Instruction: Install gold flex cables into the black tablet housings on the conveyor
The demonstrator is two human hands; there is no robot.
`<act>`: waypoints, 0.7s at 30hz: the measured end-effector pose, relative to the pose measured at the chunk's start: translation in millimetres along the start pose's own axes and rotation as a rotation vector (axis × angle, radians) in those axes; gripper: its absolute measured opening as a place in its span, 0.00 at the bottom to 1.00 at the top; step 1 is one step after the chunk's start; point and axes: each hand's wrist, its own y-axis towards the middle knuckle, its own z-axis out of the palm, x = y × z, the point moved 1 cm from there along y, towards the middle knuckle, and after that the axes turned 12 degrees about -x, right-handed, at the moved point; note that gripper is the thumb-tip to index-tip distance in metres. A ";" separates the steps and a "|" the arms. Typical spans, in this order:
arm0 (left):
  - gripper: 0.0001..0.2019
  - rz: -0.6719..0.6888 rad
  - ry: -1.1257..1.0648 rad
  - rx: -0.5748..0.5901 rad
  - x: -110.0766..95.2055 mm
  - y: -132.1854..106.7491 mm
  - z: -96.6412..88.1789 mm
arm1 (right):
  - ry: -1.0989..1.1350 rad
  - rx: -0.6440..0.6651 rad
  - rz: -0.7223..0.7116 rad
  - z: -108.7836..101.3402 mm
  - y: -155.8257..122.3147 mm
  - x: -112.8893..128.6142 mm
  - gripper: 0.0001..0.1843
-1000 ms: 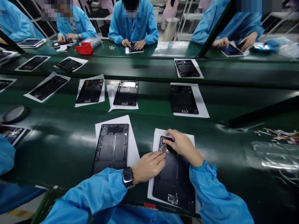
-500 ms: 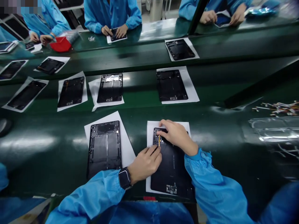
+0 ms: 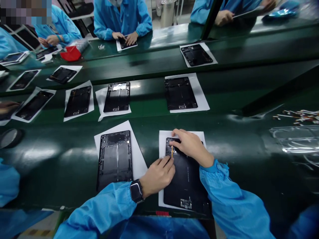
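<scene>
Orange flex strip [image 3: 172, 151], thin & narrow, sits btwn our two hands over the top-left corner of the flat black tablet frame [image 3: 185, 181]. That frame lies on a white paper sheet [image 3: 162, 137] on the dark green conveyor belt [image 3: 62, 156], near lane, right in front of us.

Our left hand [image 3: 157, 176] is nearly closed: thumb & forefinger tips pinch the strip's lower end, other fingers curled. Our right hand [image 3: 191, 146] is arched, fingertips down at the strip's upper end on the frame. Whether it pinches or only presses we can't tell, as the fingers hide it.

Handling, as we judge it: the strip prob. weighs next to nothing, bends easily & creases if kinked, so take it by the ends w/ fingertips, lightly. The frame looks stiff & light w/ a smooth face, best steadied flat by its rim.

Counts:
- 1 strip in hand.
- 2 frames in our lane, incl. the second black frame [image 3: 115, 159] just left of ours.
- 4 frames in the middle lane.
- 3 frames lying free on the far lane, plus 1 under a co-worker's hands [image 3: 131, 38].
- 1 red plastic bin [image 3: 70, 53], far left.
- 1 black smartwatch [image 3: 136, 191] on our left wrist.
</scene>
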 end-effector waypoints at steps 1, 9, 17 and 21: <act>0.10 -0.001 -0.003 0.008 -0.2 -0.3 0.1 | 0.009 -0.003 0.004 -1.8 -0.7 -0.6 0.11; 0.16 -0.073 -0.092 0.098 10.0 5.2 -7.5 | 0.316 0.035 0.021 -40.3 -33.7 -0.3 0.16; 0.23 -0.046 -0.150 0.208 12.1 0.5 -18.1 | 0.478 -0.005 0.316 -56.4 -101.2 5.3 0.10; 0.21 -0.054 -0.205 0.184 11.9 -6.9 -21.2 | 0.388 -0.054 0.270 -46.0 -120.1 17.1 0.08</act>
